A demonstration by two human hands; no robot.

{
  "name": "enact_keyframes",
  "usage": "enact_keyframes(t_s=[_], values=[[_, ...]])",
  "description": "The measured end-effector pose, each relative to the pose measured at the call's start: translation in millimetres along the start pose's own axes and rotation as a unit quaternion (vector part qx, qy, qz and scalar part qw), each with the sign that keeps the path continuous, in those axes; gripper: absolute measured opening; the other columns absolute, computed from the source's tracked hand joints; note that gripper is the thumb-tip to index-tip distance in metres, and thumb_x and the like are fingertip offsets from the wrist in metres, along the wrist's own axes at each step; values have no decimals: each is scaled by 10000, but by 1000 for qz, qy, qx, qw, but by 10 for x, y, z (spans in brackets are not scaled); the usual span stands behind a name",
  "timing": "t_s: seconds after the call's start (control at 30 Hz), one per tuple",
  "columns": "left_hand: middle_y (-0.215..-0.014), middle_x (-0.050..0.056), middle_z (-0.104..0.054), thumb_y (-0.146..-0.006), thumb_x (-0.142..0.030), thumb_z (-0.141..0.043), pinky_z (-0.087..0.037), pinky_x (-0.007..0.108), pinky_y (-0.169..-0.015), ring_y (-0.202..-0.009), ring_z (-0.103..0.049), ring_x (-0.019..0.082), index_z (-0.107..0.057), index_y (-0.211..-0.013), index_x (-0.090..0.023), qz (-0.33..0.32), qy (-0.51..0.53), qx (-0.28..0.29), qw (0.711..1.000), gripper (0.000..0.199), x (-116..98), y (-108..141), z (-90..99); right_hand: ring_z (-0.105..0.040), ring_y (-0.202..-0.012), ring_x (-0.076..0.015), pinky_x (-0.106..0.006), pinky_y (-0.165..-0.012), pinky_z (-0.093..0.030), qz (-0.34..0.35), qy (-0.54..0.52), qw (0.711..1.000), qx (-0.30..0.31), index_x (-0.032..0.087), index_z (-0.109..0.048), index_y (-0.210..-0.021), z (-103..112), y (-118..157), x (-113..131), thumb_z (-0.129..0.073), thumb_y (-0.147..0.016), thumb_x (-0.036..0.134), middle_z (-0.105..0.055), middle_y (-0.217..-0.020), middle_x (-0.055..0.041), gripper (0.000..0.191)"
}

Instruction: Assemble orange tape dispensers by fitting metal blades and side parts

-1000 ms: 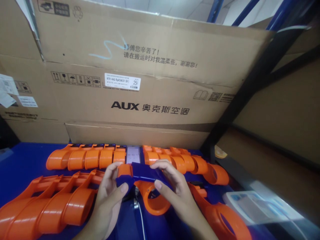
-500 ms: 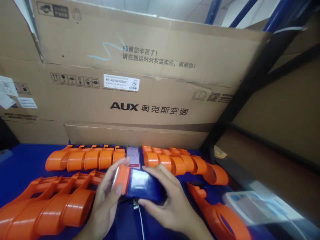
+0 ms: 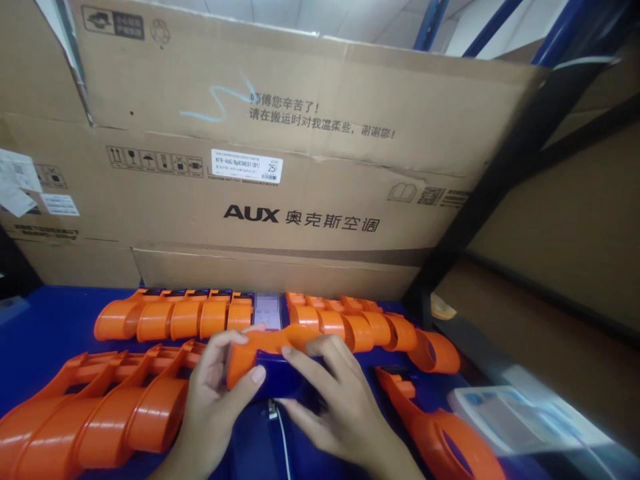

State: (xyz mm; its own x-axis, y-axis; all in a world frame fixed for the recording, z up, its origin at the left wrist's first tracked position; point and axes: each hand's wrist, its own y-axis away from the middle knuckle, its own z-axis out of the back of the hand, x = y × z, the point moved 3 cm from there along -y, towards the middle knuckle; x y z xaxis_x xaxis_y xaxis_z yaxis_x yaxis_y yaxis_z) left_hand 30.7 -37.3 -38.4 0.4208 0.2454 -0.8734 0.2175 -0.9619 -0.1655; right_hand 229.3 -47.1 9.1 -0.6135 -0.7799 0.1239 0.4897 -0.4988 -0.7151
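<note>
Between my two hands is an orange and dark blue tape dispenser, held above the blue tabletop. My left hand grips its left orange end, thumb pressed near the blue part. Around the right side, my right hand has its fingers on the top and its thumb beneath. The white serrated edge seen earlier is not visible at this angle, and fingers cover part of the body. A phone with a lit screen lies just behind the dispenser.
More orange dispensers stand in rows at back left, back right and front left. One dispenser lies at front right beside a white-and-blue packet. A white cable runs below my hands. A cardboard box walls the back.
The dispenser has been rotated in my hands: its serrated edge and broad blue face have turned out of sight, and its orange upper side now shows. Both hands keep hold.
</note>
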Motion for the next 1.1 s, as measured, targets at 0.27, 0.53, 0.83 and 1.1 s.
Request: enact_keyframes(t_s=[0.27, 0.53, 0.83, 1.1], values=[[-1060, 48, -698, -712, -271, -895, -523, 382, -961, -1076, -657, 278, -688, -1025, -255, -35, -48, 6, 998, 376, 74, -47, 81, -611, -1008, -298, -499, -853, -545, 16, 3, 1000, -15, 210, -558, -1406, -41, 31, -13, -773, -885, 299, -619, -1125, -139, 570], [-1007, 32, -680, -719, -305, -885, -548, 329, -838, -919, -673, 228, -672, -1026, -255, -63, -74, 1, 995, 377, 43, -24, 72, -609, -1011, -295, -489, -849, -548, 25, 6, 1000, -17, 197, -544, -1421, -45, 35, -27, -763, -888, 289, -613, -1124, -139, 583], [-1080, 34, -713, -724, -303, -890, -577, 327, -878, -987, -711, 238, -664, -1096, -272, -42, -71, 0, 997, 437, 73, -21, 68, -630, -1018, -300, -499, -867, -555, 13, 9, 1000, -10, 200, -546, -1430, -38, 9, 3, -775, -880, 287, -634, -1120, -139, 602], [-1536, 95, -582, -905, -432, -706, -550, 463, -1067, -1367, -577, 367, -419, -1554, -355, -59, -12, 140, 988, 714, 2, 42, -15, -666, -1074, -284, -437, -932, -564, -120, -154, 978, -73, 256, -533, -1431, 19, 10, -8, -779, -867, 352, -658, -1217, -105, 623]])
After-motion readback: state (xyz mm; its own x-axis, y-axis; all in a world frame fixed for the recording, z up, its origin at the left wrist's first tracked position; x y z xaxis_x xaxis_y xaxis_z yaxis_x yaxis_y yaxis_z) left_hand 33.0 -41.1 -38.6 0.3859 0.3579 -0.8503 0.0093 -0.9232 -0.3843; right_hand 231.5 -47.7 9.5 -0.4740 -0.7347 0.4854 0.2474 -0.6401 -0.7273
